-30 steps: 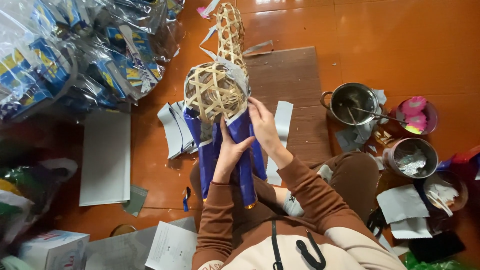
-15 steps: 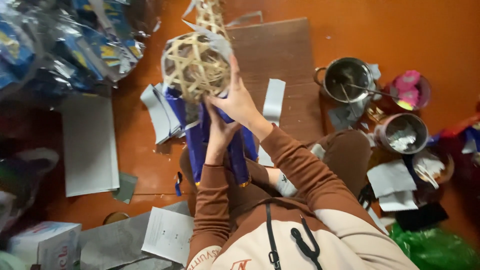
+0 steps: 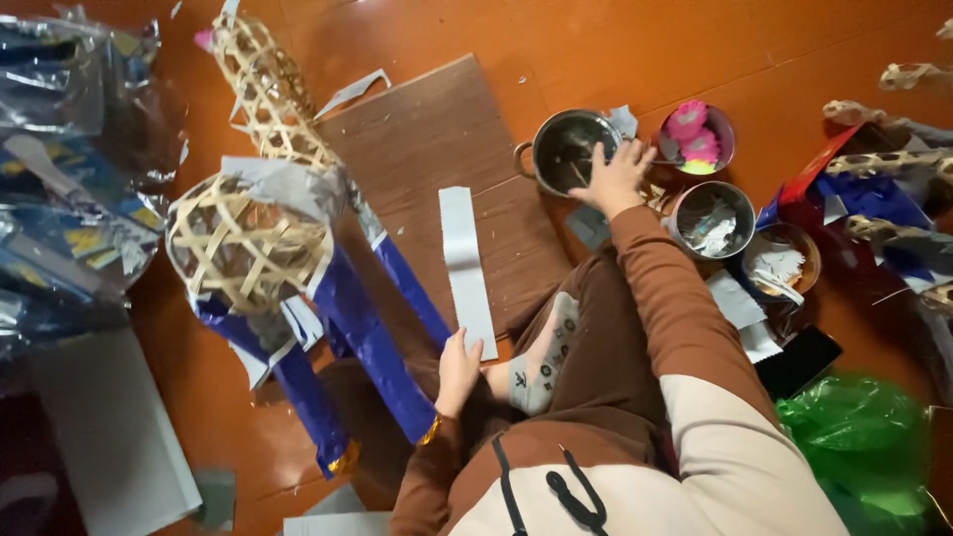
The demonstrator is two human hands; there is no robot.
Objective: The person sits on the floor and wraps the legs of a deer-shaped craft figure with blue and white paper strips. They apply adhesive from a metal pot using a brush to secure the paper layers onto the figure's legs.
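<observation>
Right hand (image 3: 617,177) reaches the steel pot (image 3: 568,149) (apparently touching its rim).

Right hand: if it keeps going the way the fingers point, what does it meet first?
The right hand already rests on the rim of the metal pot; going on, the fingers would probably dip into the pot, though depth is unclear.

The frame (image 3: 248,243) is pale tan bamboo in an open lattice weave, its legs (image 3: 372,342) wrapped in shiny blue foil with gold ends. A grey paper strip (image 3: 467,268) lies on a dark brown board (image 3: 427,139) — the floor (image 3: 596,50) glossy orange-brown. Sleeves (image 3: 665,288) rust-brown; flowers (image 3: 695,139) pink; bag (image 3: 864,437) green.
</observation>
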